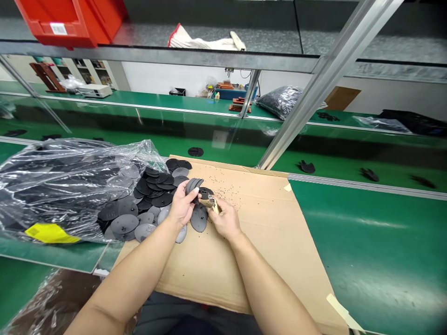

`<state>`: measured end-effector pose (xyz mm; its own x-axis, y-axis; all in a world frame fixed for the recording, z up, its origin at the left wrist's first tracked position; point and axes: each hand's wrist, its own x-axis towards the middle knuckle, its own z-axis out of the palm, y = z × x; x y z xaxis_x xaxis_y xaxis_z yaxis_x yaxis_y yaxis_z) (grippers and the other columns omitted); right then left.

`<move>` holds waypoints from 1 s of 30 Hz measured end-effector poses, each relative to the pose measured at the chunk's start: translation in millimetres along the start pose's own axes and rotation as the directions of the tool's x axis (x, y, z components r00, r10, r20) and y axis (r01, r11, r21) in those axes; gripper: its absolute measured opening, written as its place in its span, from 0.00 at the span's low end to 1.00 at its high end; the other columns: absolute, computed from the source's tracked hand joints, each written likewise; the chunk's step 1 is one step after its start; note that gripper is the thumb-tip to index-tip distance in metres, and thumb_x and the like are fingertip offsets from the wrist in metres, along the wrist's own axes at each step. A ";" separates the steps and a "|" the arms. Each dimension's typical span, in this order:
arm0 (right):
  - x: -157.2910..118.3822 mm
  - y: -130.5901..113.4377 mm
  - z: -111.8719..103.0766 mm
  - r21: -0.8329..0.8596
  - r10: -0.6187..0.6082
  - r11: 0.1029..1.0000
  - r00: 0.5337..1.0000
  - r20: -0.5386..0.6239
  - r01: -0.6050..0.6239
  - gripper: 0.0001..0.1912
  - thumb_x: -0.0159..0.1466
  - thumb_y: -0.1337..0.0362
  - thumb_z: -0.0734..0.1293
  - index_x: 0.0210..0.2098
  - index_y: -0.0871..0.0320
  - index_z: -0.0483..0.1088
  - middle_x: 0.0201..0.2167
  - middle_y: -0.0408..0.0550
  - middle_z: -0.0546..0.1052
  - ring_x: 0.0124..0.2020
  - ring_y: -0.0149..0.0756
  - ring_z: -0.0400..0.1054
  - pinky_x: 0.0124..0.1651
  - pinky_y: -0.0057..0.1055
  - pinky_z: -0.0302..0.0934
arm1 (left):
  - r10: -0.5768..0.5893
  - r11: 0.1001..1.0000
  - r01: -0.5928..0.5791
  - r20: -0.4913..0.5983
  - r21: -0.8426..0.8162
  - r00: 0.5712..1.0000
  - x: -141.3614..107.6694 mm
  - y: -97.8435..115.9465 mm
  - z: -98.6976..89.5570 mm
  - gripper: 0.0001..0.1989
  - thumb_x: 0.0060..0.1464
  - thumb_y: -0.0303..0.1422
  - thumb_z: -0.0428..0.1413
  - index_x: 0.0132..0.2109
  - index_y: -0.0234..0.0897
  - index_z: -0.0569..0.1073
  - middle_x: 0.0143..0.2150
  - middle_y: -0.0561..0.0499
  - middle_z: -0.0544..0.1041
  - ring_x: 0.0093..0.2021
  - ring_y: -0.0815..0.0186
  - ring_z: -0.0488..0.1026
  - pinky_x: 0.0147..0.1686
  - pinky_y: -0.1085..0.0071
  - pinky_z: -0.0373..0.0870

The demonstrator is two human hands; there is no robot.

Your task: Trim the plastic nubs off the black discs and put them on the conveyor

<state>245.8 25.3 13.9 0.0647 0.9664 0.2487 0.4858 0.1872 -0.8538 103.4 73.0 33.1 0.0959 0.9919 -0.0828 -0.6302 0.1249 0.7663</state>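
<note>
My left hand (183,204) is closed round a small stack of black oval plastic parts (193,186) above the cardboard sheet (265,232). In my right hand (225,217) is a small pair of cutters (214,204) with pale yellow handles, its metal tip close to another dark part (206,190) beside the stack. A loose grey oval part (199,218) lies just below the hands. To the left, a heap of dark oval parts (153,186) spills from a clear plastic bag (70,177). Tiny black bits dot the cardboard beyond my hands.
A metal post (300,111) rises behind the cardboard's right side, under a shelf holding a red bin (73,23) and white gloves (202,39). A yellow label (52,233) lies on the bag. Behind, a green conveyor surface (237,153) carries scattered dark parts.
</note>
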 end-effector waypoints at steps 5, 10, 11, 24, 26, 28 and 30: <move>2.2 -1.1 -1.3 0.426 0.256 0.865 0.963 0.077 -0.264 0.24 0.52 0.60 0.69 0.48 0.58 0.72 0.22 0.38 0.68 0.22 0.28 0.59 0.28 0.27 0.57 | 0.036 0.999 -0.036 0.014 0.018 0.999 -0.4 1.1 -0.4 0.25 0.41 0.28 0.66 0.46 0.39 0.66 0.35 0.55 0.72 0.26 0.75 0.69 0.29 0.74 0.66; 5.0 -3.2 -4.8 0.550 0.340 0.768 0.937 0.085 -0.328 0.25 0.49 0.58 0.72 0.45 0.59 0.72 0.21 0.36 0.65 0.22 0.26 0.55 0.28 0.27 0.54 | 0.053 0.999 -0.053 0.026 0.005 0.998 0.2 0.3 -1.3 0.26 0.41 0.27 0.66 0.48 0.40 0.66 0.35 0.55 0.72 0.27 0.75 0.69 0.29 0.75 0.66; 5.2 -3.2 -4.9 0.558 0.350 0.760 0.933 0.083 -0.334 0.25 0.48 0.58 0.72 0.45 0.59 0.72 0.21 0.36 0.65 0.21 0.26 0.54 0.28 0.27 0.53 | 0.051 0.999 -0.051 0.024 0.004 0.998 0.4 0.4 -1.7 0.27 0.41 0.27 0.66 0.49 0.41 0.66 0.35 0.55 0.72 0.27 0.75 0.69 0.29 0.75 0.66; 2.8 7.0 -1.7 0.329 0.207 0.922 0.978 0.034 -0.207 0.24 0.53 0.57 0.70 0.48 0.59 0.72 0.24 0.39 0.71 0.25 0.30 0.62 0.32 0.29 0.59 | -0.211 0.977 0.213 0.128 -0.003 0.969 3.7 6.8 -9.7 0.23 0.41 0.30 0.67 0.46 0.38 0.69 0.37 0.50 0.75 0.29 0.69 0.73 0.25 0.74 0.69; 2.1 7.5 -1.2 0.262 0.141 0.954 0.990 0.028 -0.144 0.23 0.54 0.58 0.69 0.48 0.58 0.73 0.27 0.41 0.74 0.27 0.32 0.65 0.35 0.30 0.61 | -0.219 0.975 0.220 0.107 0.004 0.970 3.7 7.7 -9.6 0.23 0.42 0.31 0.66 0.47 0.38 0.70 0.35 0.51 0.74 0.25 0.71 0.71 0.19 0.77 0.64; 0.9 5.6 -1.5 0.187 0.066 0.980 0.997 0.027 -0.070 0.21 0.56 0.60 0.68 0.49 0.56 0.73 0.33 0.43 0.77 0.32 0.34 0.68 0.40 0.32 0.63 | -0.250 0.967 0.252 0.086 -0.018 0.964 4.5 9.1 -9.8 0.20 0.43 0.31 0.66 0.45 0.37 0.71 0.31 0.52 0.72 0.24 0.73 0.68 0.16 0.80 0.58; -1.0 1.2 -2.6 0.092 -0.023 0.996 0.999 0.038 0.019 0.20 0.56 0.63 0.67 0.48 0.55 0.73 0.39 0.45 0.78 0.38 0.37 0.70 0.45 0.34 0.64 | -0.304 0.949 0.310 0.098 -0.057 0.948 5.5 11.0 -10.3 0.15 0.45 0.29 0.64 0.41 0.34 0.72 0.28 0.53 0.69 0.22 0.75 0.65 0.14 0.81 0.54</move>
<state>248.6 24.1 13.8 0.0201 0.9680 0.2502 0.4049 0.2209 -0.8873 89.1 80.1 34.5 0.3582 0.8999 -0.2489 -0.6122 0.4276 0.6651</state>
